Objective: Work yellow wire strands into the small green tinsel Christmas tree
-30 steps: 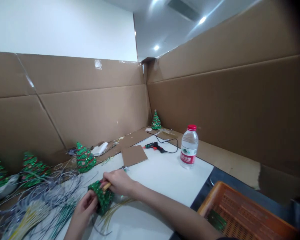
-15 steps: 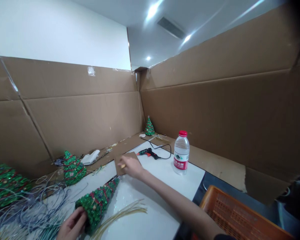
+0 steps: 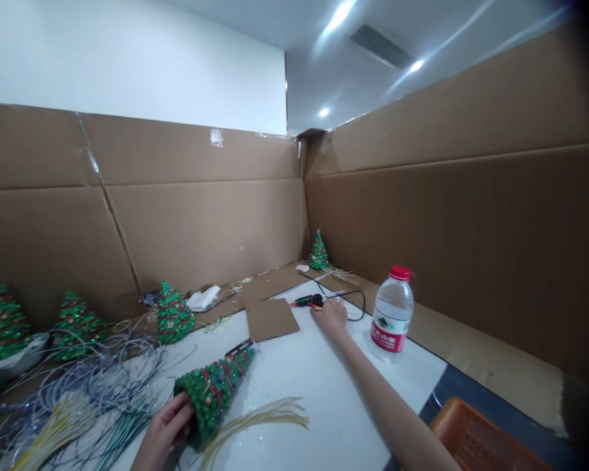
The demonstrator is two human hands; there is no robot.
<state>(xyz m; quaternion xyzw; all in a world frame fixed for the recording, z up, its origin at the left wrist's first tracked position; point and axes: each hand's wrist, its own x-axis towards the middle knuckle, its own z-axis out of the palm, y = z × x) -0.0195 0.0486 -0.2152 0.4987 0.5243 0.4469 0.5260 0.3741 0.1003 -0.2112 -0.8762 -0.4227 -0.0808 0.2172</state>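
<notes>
Fingers of the left hand (image 3: 167, 428) are closed on the base rim of a green tinsel cone tree with red garland (image 3: 210, 398), laid on its side on the white tabletop (image 3: 319, 379). Fingers of the right hand (image 3: 334, 316) are bent at the handle of a black-and-green glue gun (image 3: 305, 301), at 2 o'clock from the tree; whether it is gripped cannot be told.

Status: the tree's visible side is judged covered and trimmed. The base interior is hidden, so completion cannot be confirmed. A flat brown cardboard square (image 3: 272, 320) at 1 o'clock is unattached.

Count: five trees are seen: one held, one at 1 o'clock (image 3: 319, 254), one at 11 (image 3: 173, 316) and two toward 10. One glue gun, one cardboard square, one red-capped clear plastic bottle (image 3: 391, 320) and one orange plastic basket (image 3: 450, 418) toward 3 o'clock are present. Tangled strands (image 3: 103, 374) at 9 o'clock cannot be counted.
</notes>
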